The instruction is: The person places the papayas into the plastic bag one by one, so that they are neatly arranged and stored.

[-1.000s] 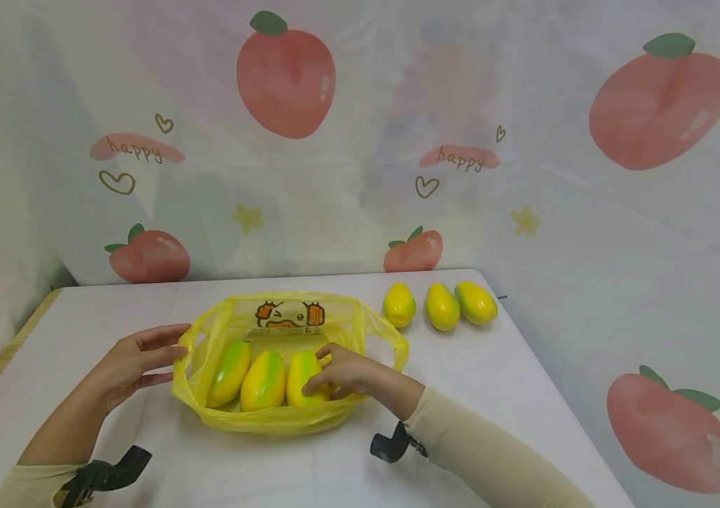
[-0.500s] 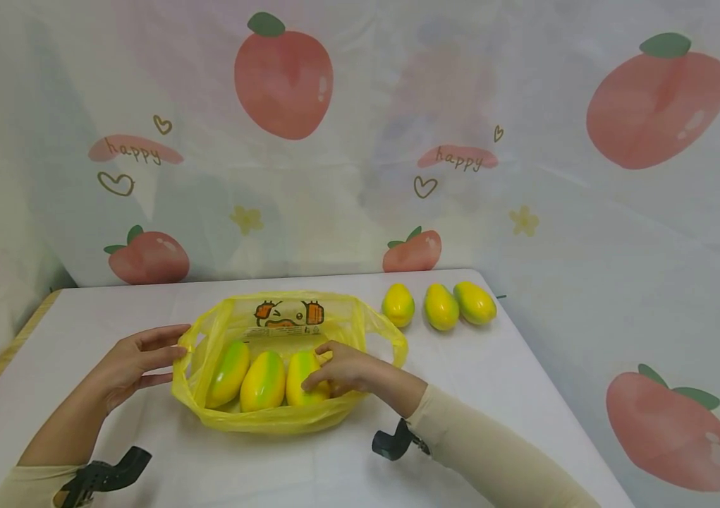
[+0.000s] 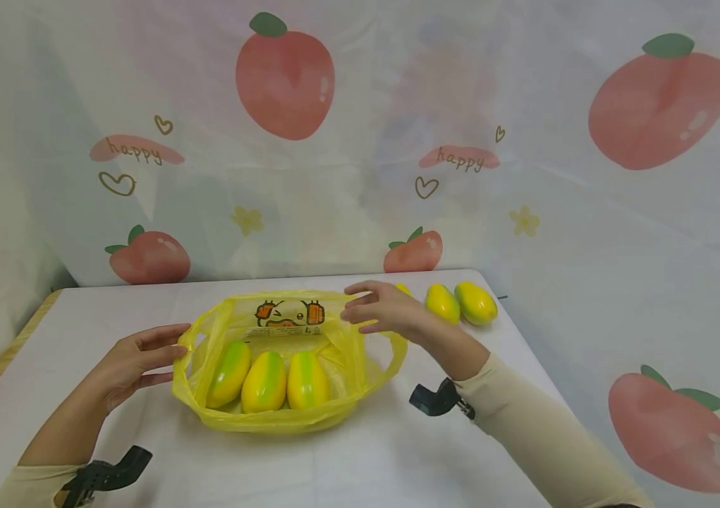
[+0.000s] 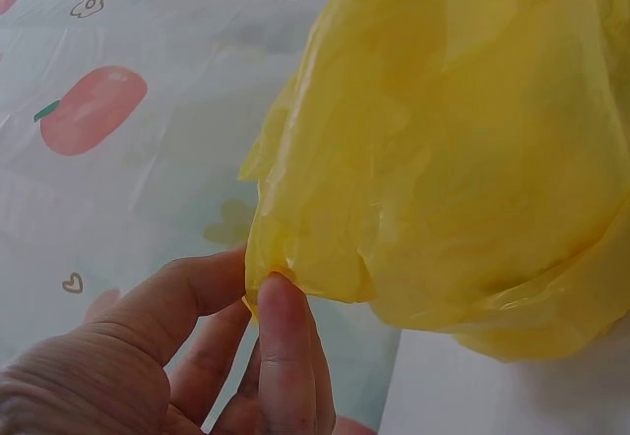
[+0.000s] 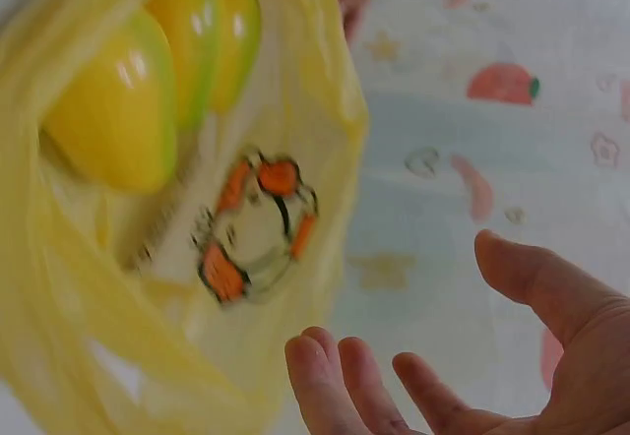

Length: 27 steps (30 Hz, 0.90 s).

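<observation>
A yellow plastic bag (image 3: 277, 422) lies mouth open on the white table, its back wall printed with an orange cartoon. Inside, three shiny yellow-green mangoes (image 3: 264, 382) rest side by side; in the right wrist view the nearest mango (image 5: 118, 110) shows large. At the bag's left edge, my left hand (image 3: 137, 363) pinches the handle plastic between thumb and finger (image 4: 283, 327). My right hand (image 3: 388, 310) is above the bag's right back corner, fingers spread and holding nothing. It partly covers another mango (image 3: 403, 288) on the table behind it.
Two more mangoes, one nearer (image 3: 442, 305) and one farther right (image 3: 477, 303), lie at the table's back right corner. A fruit-patterned cloth (image 3: 334, 212) hangs behind the table (image 3: 207, 473). Each forearm carries a black wrist mount (image 3: 436, 398).
My right hand has let go of the rightmost mango in the bag and moved up and right, out of the bag. My left hand stays at the bag's edge.
</observation>
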Tool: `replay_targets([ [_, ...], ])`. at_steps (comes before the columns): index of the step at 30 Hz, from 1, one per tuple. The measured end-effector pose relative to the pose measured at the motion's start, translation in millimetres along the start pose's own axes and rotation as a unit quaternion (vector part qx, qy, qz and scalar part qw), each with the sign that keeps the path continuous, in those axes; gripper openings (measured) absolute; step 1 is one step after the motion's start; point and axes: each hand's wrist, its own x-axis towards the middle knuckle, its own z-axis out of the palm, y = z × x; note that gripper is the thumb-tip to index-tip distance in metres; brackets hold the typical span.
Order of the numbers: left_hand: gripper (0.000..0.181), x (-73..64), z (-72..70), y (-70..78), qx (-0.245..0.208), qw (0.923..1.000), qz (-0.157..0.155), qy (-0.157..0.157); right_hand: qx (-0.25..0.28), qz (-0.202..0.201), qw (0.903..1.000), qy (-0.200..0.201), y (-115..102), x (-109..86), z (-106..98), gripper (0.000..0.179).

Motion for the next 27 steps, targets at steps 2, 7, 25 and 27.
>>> replay_targets([
  [2, 0.071, -0.2, 0.1, 0.5, -0.001, 1.0, 0.001, 0.001, -0.012, -0.008, 0.9997, 0.021, -6, -3.7, -20, 0.059],
  [7, 0.07, -0.4, 0.0, 0.6, -0.006, 1.0, 0.001, -0.002, -0.042, -0.004, 0.9954, 0.086, -10, -7.7, -68, 0.061],
  [25, 0.069, -1.3, -0.9, -0.2, -0.006, 1.0, 0.002, -0.001, -0.083, 0.081, 0.9727, 0.201, 57, 2.8, -190, 0.071],
  [27, 0.068, -1.5, -0.8, -0.5, -0.008, 1.0, 0.003, -0.002, -0.055, 0.099, 0.9724, 0.204, 67, 2.9, -201, 0.073],
])
